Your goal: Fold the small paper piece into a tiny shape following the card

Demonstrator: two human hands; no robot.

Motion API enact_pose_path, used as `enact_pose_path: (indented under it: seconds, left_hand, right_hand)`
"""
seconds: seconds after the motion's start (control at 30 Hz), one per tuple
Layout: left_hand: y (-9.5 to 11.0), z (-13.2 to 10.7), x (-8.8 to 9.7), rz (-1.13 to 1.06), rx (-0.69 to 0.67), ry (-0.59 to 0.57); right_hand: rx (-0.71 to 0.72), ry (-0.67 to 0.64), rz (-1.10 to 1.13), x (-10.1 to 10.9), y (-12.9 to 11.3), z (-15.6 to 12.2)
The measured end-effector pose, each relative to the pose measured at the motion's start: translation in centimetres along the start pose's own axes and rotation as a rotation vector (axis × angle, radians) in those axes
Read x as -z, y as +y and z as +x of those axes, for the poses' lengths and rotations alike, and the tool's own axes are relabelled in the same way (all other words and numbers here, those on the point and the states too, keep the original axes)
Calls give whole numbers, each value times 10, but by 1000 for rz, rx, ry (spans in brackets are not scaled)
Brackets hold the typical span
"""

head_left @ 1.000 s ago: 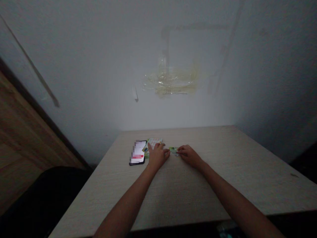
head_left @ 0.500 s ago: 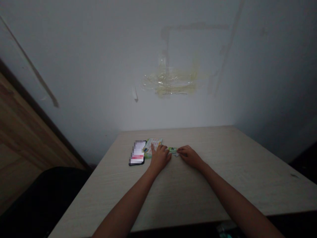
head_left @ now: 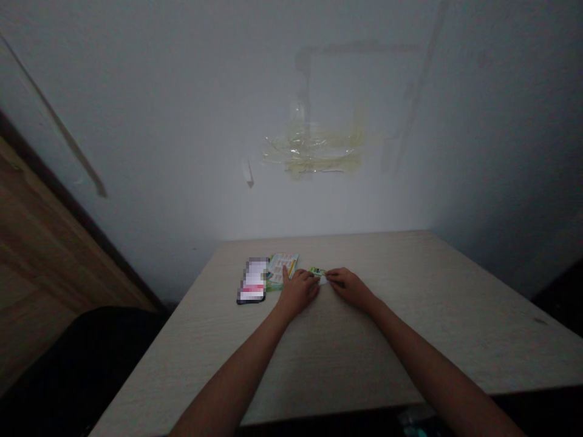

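Observation:
On the table (head_left: 346, 358), a small green-and-white printed paper (head_left: 317, 271) lies between my two hands, with a white part showing at its near side. My left hand (head_left: 300, 290) is closed at the paper's left end, fingertips and thumb together, while its outer finger stretches out to the left. Pinched fingers of my right hand (head_left: 348, 283) grip the right end. Beside the left hand's outer finger is a folded printed leaflet (head_left: 279, 266) with coloured panels. Greenish print shows under the leaflet's near edge. My fingers hide part of the small paper.
A phone (head_left: 252, 282) with a lit, blurred screen lies left of the leaflet. Behind the table rises a wall (head_left: 182, 152) with clear tape (head_left: 314, 155) stuck on it. A wooden panel (head_left: 54, 243) and a dark shape (head_left: 91, 358) stand at left.
My left hand has shifted slightly right, closer to my right hand, and uncovers more of the leaflet. Less of the green paper shows between the hands, with more white visible.

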State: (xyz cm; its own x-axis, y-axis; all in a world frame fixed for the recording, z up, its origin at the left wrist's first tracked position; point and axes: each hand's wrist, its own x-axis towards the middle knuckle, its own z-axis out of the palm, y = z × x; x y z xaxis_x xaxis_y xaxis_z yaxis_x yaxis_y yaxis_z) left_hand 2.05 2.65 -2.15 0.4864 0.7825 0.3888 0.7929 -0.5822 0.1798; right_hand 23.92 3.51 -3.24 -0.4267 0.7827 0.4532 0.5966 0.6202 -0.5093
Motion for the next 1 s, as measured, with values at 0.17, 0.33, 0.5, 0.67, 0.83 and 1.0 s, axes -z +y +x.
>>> enact_pose_path:
  seconds: [0.17,0.33,0.5,0.67,0.83,1.0]
  left_hand:
    - [0,0,0,-10,7,-8]
    - [-2,-1,-1,-19,5,8]
    - [-3,0,-2,-23,8,-11]
    - [-1,0,1,-40,17,-58]
    - [0,1,2,-39,18,-79]
    - [-1,1,0,-20,34,-34]
  right_hand:
    - [10,14,12,-1,-1,-1]
    - [76,20,20,0,-1,-2]
    - [116,7,46,3,-5,-1]
    - [100,9,37,4,-5,0]
    - [123,-52,23,2,-2,2]
    - [117,-56,-47,2,-6,2]
